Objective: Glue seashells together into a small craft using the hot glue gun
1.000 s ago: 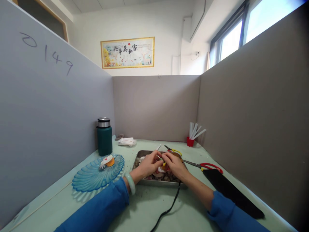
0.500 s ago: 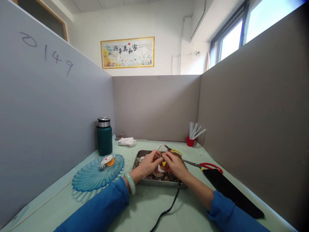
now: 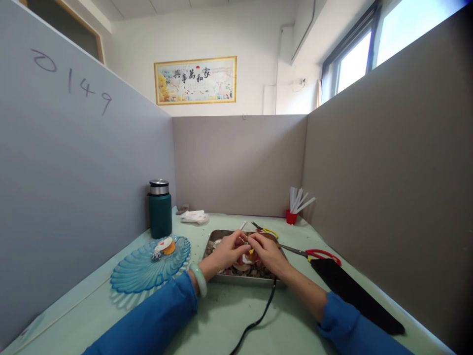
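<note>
Over a metal tray [image 3: 244, 282] my left hand [image 3: 232, 250] and my right hand [image 3: 266, 252] meet, fingertips pinched close together. Whatever sits between the fingers is tiny and mostly hidden; a hint of green shows there, too small to name. Below the hands, the tray holds a jumble of small mixed pieces [image 3: 254, 269], with white, red and yellow bits among them. A white stick-like piece [image 3: 243, 225] pokes up just behind my left fingers. A pale green bangle circles my left wrist.
On the left, a blue scalloped glass plate [image 3: 129, 268] carries small white and orange items, near a green bottle [image 3: 160, 212]. Scissors with red handles [image 3: 323, 255], a black flat strip [image 3: 358, 296], yellow-handled pliers [image 3: 268, 230] and a red cup of white sticks [image 3: 291, 217] lie right. A black cord [image 3: 258, 320] runs frontward.
Both hands stay over the tray with only slight finger shifts. The fingertips have moved a little, and a speck of green now shows between them.
</note>
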`<state>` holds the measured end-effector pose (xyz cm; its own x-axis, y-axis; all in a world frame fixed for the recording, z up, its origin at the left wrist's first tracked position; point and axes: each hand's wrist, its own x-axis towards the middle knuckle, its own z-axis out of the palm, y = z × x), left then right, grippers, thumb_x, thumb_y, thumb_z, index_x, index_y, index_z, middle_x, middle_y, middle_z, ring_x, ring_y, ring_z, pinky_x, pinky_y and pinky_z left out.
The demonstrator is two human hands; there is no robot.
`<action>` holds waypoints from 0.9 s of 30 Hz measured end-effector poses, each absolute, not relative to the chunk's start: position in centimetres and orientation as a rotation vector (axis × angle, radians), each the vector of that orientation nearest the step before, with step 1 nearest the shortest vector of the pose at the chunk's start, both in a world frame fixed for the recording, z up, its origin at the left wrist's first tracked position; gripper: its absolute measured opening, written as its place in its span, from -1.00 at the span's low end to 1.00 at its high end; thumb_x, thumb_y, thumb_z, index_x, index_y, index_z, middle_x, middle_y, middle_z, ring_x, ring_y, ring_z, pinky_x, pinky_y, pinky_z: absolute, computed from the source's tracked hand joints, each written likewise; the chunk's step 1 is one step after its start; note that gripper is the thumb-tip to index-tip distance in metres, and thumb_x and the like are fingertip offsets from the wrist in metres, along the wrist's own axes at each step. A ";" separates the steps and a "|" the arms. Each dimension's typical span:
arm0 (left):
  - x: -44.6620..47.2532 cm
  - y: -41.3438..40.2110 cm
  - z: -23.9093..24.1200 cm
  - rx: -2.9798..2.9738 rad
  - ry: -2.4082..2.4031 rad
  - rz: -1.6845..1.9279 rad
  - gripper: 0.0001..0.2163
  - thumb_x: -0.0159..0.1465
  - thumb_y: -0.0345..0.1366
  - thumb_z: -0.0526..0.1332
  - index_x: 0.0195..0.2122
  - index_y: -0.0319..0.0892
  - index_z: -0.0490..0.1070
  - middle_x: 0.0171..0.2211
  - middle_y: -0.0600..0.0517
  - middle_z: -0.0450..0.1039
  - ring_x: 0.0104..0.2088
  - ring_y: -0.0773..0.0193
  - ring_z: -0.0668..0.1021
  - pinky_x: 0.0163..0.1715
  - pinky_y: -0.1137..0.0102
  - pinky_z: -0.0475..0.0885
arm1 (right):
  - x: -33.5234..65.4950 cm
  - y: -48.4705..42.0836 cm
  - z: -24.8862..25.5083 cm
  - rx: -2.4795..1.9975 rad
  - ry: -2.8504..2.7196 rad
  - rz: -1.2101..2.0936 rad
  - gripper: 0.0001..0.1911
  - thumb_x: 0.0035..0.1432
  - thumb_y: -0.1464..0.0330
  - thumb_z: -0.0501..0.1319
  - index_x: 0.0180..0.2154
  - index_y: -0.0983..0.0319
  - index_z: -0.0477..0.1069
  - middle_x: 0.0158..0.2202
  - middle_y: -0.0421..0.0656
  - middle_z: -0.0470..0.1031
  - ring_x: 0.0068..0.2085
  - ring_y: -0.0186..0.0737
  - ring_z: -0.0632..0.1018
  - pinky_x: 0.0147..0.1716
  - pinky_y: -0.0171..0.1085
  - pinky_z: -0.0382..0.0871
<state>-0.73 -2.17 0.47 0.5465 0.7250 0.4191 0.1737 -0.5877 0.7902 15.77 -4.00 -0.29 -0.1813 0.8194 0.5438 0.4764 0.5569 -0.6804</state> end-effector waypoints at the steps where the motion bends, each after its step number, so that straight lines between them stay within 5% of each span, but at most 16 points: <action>1: -0.7 -2.1 0.4 2.077 0.724 1.001 -0.77 0.18 -0.15 0.14 -0.26 -0.20 0.26 -0.49 0.08 0.39 -0.64 0.42 0.42 -0.66 0.54 0.31 | 15.8 -4.1 -0.2 -1.058 -1.831 0.443 -0.63 0.21 0.14 -0.03 -0.30 0.24 0.41 -0.43 -0.18 0.47 -0.43 -0.29 0.47 -0.45 -0.36 0.30; 13: -0.7 -1.9 0.2 2.099 0.776 1.026 -0.73 0.13 -0.16 0.19 -0.20 -0.19 0.29 -0.30 -0.01 0.43 -0.57 0.41 0.47 -0.66 0.55 0.35 | 15.7 -4.1 -0.3 -1.058 -1.784 0.429 -0.66 0.21 0.16 -0.02 -0.30 0.22 0.41 -0.40 -0.18 0.49 -0.40 -0.28 0.49 -0.44 -0.36 0.30; 27: -0.8 -2.3 0.5 2.118 0.766 1.008 -0.75 0.16 -0.15 0.15 -0.20 -0.17 0.28 -0.35 0.02 0.42 -0.59 0.42 0.47 -0.67 0.56 0.36 | 15.7 -4.3 -0.1 -1.067 -1.812 0.452 -0.70 0.17 0.19 0.04 -0.22 0.22 0.41 -0.33 -0.17 0.50 -0.34 -0.25 0.49 -0.37 -0.33 0.32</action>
